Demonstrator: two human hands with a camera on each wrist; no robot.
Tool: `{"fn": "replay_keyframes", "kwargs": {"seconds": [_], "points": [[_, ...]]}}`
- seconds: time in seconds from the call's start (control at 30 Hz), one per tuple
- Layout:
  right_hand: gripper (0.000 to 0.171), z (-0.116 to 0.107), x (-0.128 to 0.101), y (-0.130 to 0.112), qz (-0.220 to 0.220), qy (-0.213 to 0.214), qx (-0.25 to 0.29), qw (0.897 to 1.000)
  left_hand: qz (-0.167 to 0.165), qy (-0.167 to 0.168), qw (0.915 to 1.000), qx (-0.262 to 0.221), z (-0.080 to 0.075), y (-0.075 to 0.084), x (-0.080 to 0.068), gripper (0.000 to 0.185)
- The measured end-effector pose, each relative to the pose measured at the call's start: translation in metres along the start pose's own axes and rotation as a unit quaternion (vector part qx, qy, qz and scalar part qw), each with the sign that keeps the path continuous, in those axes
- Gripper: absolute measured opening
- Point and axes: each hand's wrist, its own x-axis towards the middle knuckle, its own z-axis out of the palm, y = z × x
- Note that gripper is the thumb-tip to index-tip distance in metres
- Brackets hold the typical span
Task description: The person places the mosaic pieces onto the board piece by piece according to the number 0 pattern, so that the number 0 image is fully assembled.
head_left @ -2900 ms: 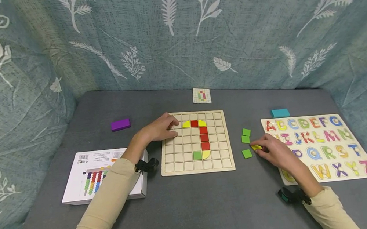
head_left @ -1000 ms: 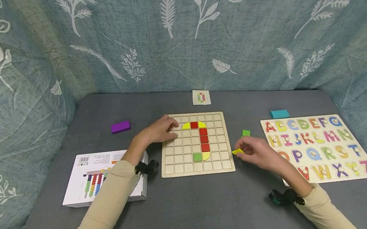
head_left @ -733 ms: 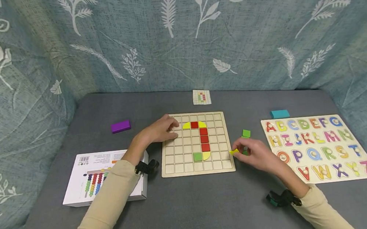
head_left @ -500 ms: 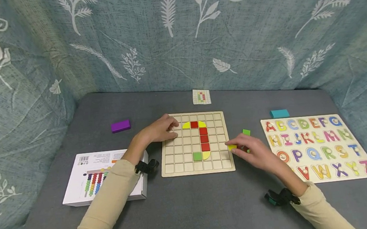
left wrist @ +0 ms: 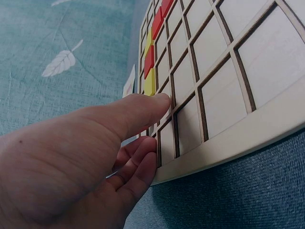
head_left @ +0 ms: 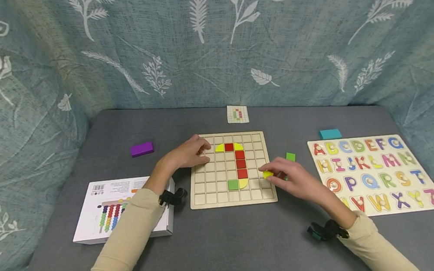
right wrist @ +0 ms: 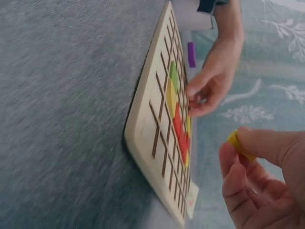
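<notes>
Head view shows the right hand (head_left: 296, 180) pinching a yellow tile (head_left: 268, 174) over the grid board (head_left: 234, 200); left hand (head_left: 187, 153), fingers relaxed, steadies it; best lowered flat, square to its cell.

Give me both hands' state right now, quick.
Left hand: open, fingers resting on the wooden grid board, holding nothing.
Right hand: pinching a small yellow wooden piece over the board's right edge.
</notes>
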Motion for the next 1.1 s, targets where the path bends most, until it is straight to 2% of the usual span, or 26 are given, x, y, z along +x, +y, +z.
{"fn": "replay_keyframes", "kwargs": {"seconds": [0.2, 0.47, 0.73, 0.9, 1.1], "points": [[0.025, 0.015, 0.029, -0.010, -0.041, -0.062, 0.024, 0.997, -0.007, -0.001, 1.0000, 0.000, -0.001, -0.001, -0.002, 0.040], [0.021, 0.047, 0.071, -0.020, -0.091, -0.149, -0.009, 0.985, -0.014, -0.001, 0.9998, 0.010, -0.001, 0.001, -0.002, 0.040], [0.018, 0.061, 0.086, -0.022, -0.130, -0.177, -0.028, 0.975, -0.008, 0.002, 0.9999, 0.014, 0.001, 0.000, 0.000, 0.040], [0.017, 0.063, 0.090, -0.022, -0.138, -0.192, -0.040, 0.971, -0.003, 0.011, 0.9998, 0.015, 0.000, 0.000, 0.000, 0.039], [0.016, 0.064, 0.090, -0.020, -0.146, -0.180, -0.062, 0.971, 0.000, 0.008, 0.9999, 0.014, -0.001, 0.002, -0.001, 0.040]]}}
